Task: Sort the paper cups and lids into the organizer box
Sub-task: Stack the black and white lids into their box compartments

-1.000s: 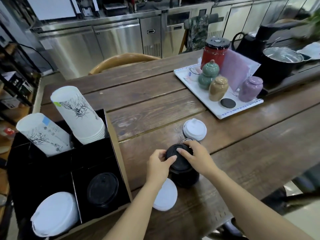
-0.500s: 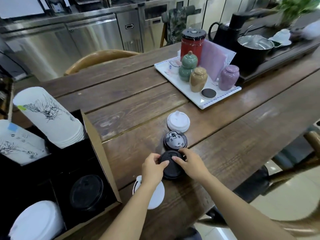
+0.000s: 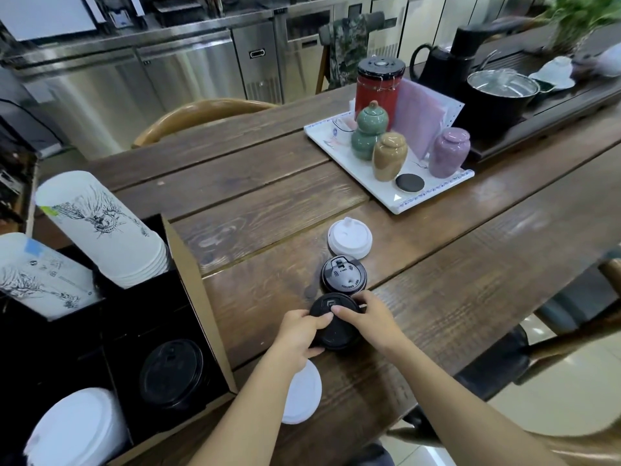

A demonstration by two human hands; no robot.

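Counting around the organizer box (image 3: 198, 297): two stacks of white paper cups (image 3: 100, 227) (image 3: 37, 274) stand in its far compartments. Inside its near compartments, one black lid (image 3: 171, 373) and one white lid (image 3: 77, 428). Right of the box on the table, that's two black lids (image 3: 343, 274) (image 3: 334, 331) and two white lids (image 3: 350, 239) (image 3: 302, 395). Well beyond the box, one white tray (image 3: 433, 196) carries four lidded jars (image 3: 379, 85) (image 3: 369, 129) (image 3: 389, 156) (image 3: 449, 152).

A white tray (image 3: 433, 202) sat on the wooden surface (image 3: 255, 183), carrying a red canister (image 3: 378, 87), a green jar (image 3: 369, 131), a tan jar (image 3: 389, 156), a purple jar (image 3: 448, 153) and a black disc (image 3: 409, 182); behind stood a black kettle (image 3: 437, 63) and a wooden chair (image 3: 198, 116)
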